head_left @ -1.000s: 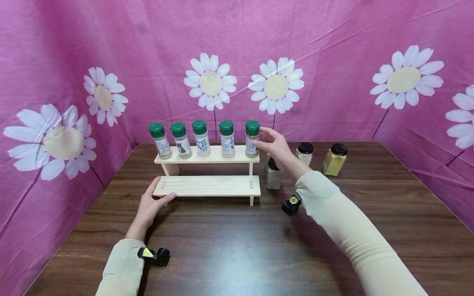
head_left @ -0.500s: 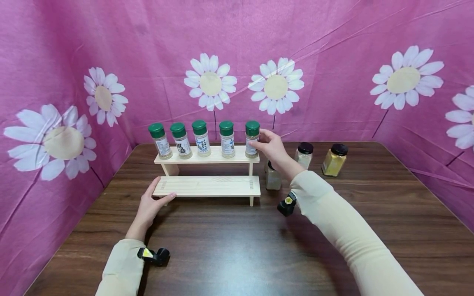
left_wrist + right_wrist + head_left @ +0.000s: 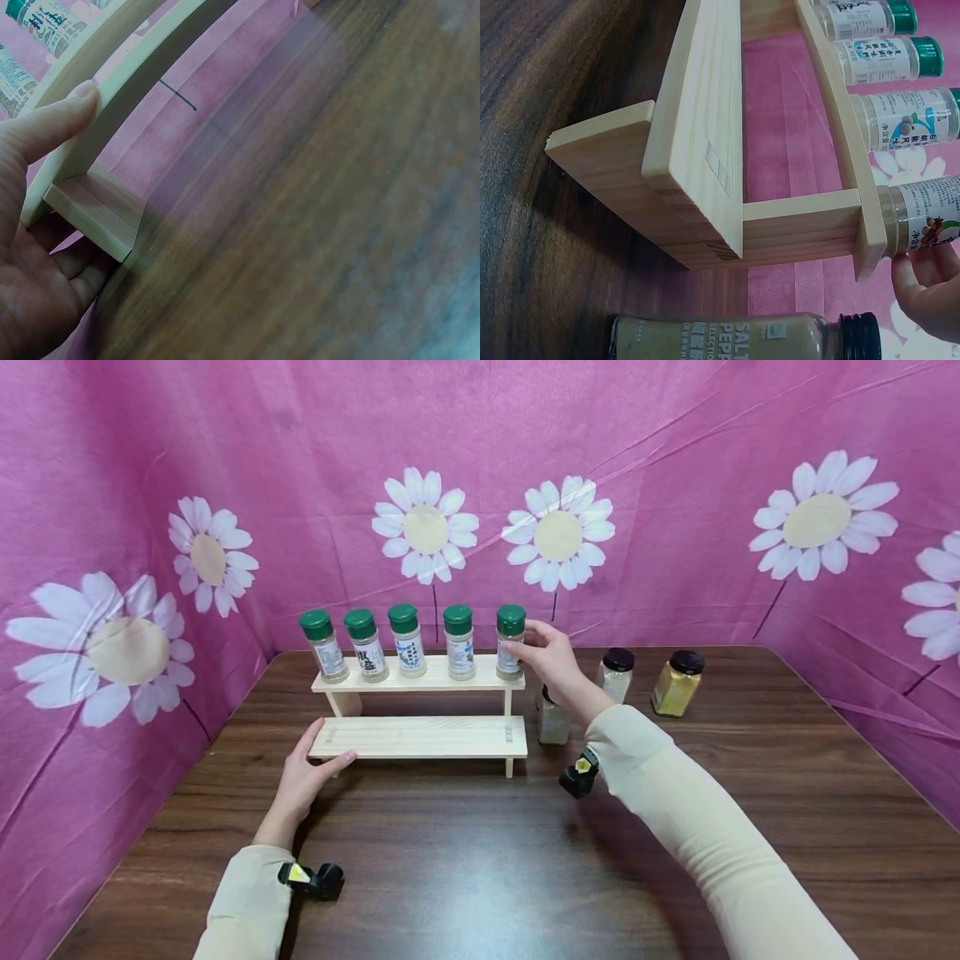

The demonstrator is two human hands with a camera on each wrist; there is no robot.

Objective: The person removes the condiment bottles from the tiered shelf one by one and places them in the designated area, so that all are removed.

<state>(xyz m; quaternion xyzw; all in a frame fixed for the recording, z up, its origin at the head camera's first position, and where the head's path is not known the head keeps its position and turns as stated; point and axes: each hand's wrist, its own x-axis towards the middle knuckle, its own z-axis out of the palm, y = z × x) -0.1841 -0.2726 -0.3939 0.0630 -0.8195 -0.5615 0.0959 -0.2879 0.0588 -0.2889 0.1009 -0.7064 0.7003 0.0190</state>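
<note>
A two-tier wooden rack (image 3: 420, 737) stands on the table, with a row of several green-capped spice jars upright on its upper shelf. My left hand (image 3: 300, 781) grips the left end of the lower shelf, thumb on the front edge; in the left wrist view the thumb lies on the wood (image 3: 124, 120) and the other fingers are at the side support. At the upper shelf's right end, my right hand (image 3: 561, 667) holds the rightmost spice jar (image 3: 510, 647) between thumb and fingers. The right wrist view shows the fingertips low on that jar (image 3: 930, 215), its base at the shelf.
Right of the rack stand black-capped jars: a pale one (image 3: 553, 724) close beside it, partly under my right forearm, a whitish one (image 3: 617, 675) and a yellow one (image 3: 678, 685) farther right. A pink flowered cloth (image 3: 480, 435) hangs behind the brown wooden table (image 3: 450, 860).
My right hand has come slightly lower on the rightmost spice jar, with the forearm shifted a little left. The jars, the rack and my left hand stay put.
</note>
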